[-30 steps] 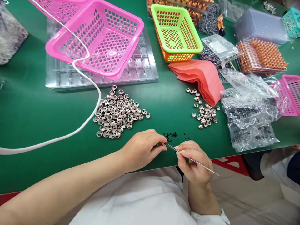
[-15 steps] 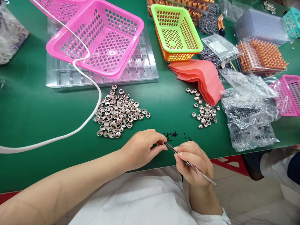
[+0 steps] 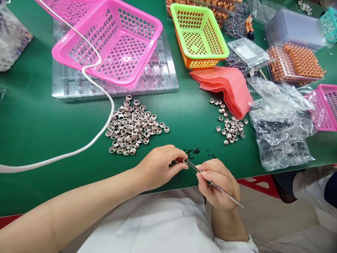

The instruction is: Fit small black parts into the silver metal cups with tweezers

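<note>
My left hand (image 3: 160,167) pinches a small metal ring (image 3: 185,161) between thumb and fingertips near the table's front edge. Metal tweezers (image 3: 219,189) are held in my right hand (image 3: 218,182), their tips touching the ring. Whether the tips grip a part inside it is too small to tell. Just beyond the fingertips lie tiny black pieces (image 3: 196,151), with a few more to the right. A large pile of silvery rings (image 3: 129,128) sits beyond my left hand, and a smaller pile of rings (image 3: 231,130) lies to the right.
A pink basket (image 3: 105,75) rests on a clear tray (image 3: 168,79), with a white cable (image 3: 109,102) across it. Behind stand a green basket (image 3: 207,56), a red cloth (image 3: 226,82) and orange parts (image 3: 305,63). Plastic bags (image 3: 281,133) lie right. A person's sleeve (image 3: 308,186) shows at the right edge.
</note>
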Demonstrator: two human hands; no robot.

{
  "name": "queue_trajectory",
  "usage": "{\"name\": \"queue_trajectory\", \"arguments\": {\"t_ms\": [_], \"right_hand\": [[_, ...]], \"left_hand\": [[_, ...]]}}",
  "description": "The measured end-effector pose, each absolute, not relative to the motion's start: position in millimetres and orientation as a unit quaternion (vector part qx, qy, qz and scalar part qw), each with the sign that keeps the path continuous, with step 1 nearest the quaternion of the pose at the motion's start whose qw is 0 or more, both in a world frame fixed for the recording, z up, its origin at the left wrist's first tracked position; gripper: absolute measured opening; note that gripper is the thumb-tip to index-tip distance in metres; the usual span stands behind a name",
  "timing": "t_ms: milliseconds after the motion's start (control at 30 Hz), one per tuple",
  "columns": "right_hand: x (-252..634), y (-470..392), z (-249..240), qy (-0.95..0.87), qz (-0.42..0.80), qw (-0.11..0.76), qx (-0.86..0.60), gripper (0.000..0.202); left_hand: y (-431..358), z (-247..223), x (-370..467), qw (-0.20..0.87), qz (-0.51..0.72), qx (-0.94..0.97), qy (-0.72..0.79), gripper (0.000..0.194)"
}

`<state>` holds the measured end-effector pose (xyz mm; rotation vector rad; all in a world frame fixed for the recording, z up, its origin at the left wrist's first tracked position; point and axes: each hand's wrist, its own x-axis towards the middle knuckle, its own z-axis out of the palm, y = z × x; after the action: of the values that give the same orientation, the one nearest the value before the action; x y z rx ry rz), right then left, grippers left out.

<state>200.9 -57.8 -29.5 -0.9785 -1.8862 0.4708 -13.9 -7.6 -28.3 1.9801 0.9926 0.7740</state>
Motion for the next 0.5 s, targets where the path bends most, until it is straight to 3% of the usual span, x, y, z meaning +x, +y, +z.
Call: {"name": "queue_trajectory", "arguments": {"t_ms": [500], "right_hand": [[197.5,-61.6,-27.9,-0.791,0.142,0.442,-0.398,0.031]], "left_hand": [[-7.9,-28.0,-13.8,0.385,0.29,0.782,0.394,0.005]]}}
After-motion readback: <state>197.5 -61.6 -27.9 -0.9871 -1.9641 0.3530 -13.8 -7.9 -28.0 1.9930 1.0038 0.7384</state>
